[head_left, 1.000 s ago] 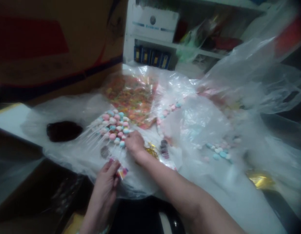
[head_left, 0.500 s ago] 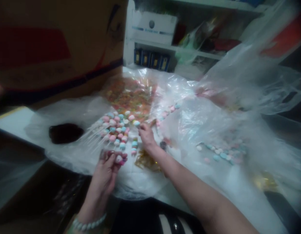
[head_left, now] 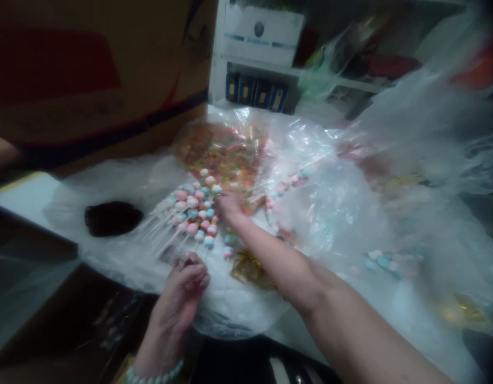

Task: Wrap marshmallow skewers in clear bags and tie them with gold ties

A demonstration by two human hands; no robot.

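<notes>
My right hand (head_left: 229,207) is closed at the lower end of a marshmallow skewer (head_left: 210,181), with its fingertips partly hidden. This skewer lies along the upper right side of a pile of marshmallow skewers (head_left: 192,202) in pink, white and blue, their white sticks pointing down and left. Below the pile, my left hand (head_left: 190,277) is curled shut; what its fingers hold is too blurred to name. Another marshmallow skewer (head_left: 229,246) lies apart, right of the pile. Gold twist ties or strips (head_left: 248,266) lie beneath my right forearm.
A clear plastic bag (head_left: 226,154) of colourful candy lies behind the pile. Loose marshmallows (head_left: 386,262) and a large plastic bag (head_left: 334,208) are at right. A dark round object (head_left: 112,218) sits left. A big carton (head_left: 90,69) and shelves (head_left: 262,64) stand behind. Another person's arm (head_left: 4,154) shows at left.
My right hand has moved left with the marshmallow skewer, onto the pile's edge. The pinkish item seen in my left fingers before is now mostly hidden. The camera view has shifted slightly.
</notes>
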